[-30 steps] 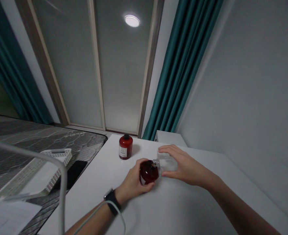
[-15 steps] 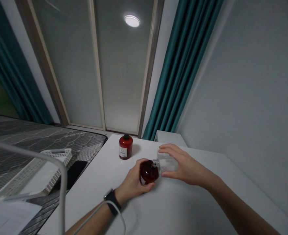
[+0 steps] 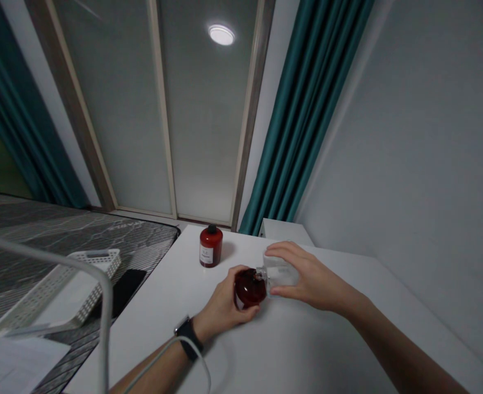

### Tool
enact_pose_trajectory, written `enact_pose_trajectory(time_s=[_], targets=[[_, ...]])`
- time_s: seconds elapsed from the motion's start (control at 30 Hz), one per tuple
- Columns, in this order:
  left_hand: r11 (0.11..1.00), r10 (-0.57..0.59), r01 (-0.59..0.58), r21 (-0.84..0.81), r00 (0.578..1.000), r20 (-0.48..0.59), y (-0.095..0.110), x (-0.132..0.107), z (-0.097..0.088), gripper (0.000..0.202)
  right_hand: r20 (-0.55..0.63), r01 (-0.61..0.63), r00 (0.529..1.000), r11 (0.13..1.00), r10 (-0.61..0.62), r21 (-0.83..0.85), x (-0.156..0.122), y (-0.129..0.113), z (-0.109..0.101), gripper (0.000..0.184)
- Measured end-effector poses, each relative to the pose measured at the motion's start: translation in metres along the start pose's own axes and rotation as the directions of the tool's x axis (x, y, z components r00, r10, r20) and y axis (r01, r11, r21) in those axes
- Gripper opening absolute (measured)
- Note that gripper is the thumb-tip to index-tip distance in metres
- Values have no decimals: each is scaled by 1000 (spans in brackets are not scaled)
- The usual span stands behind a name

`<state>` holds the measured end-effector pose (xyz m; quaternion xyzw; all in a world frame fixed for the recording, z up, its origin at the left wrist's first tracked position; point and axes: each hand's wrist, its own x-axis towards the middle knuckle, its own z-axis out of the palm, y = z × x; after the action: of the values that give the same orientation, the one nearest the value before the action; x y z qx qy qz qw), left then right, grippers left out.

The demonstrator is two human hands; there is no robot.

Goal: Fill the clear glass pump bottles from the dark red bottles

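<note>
A deep, glossy red is shown by the round piece, while the glass piece joined to it is colourless and clear. The small bottle behind them is coloured the same dark red, topped with a black cap and marked with a white label. The bench is plain white. The watch is banded in black. The curtains are dyed teal. The mattress is covered in grey, crossed by a pale veined, quilted pattern. The basket lying on it is white and patterned with a grid of small holes, and the phone beside it is black.
</note>
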<state>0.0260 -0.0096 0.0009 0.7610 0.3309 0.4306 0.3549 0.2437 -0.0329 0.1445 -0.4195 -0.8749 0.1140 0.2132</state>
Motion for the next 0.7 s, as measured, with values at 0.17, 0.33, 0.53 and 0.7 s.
enact_pose_trajectory(time_s=[0.17, 0.33, 0.53, 0.7], targets=[[1000, 7, -7, 0, 1000, 4, -1, 0, 0, 73, 7, -4, 1000, 1000, 4, -6, 0, 0, 0, 53], [1000, 19, -19, 17, 1000, 0, -2, 0, 0, 73, 12, -3, 1000, 1000, 3, -14, 0, 0, -1, 54], [1000, 26, -26, 6, 1000, 1, -2, 0, -1, 73, 16, 0, 1000, 1000, 0, -11, 1, 0, -1, 54], [1000, 18, -18, 13, 1000, 5, -2, 0, 0, 74, 19, -5, 1000, 1000, 5, -9, 1, -1, -2, 55]])
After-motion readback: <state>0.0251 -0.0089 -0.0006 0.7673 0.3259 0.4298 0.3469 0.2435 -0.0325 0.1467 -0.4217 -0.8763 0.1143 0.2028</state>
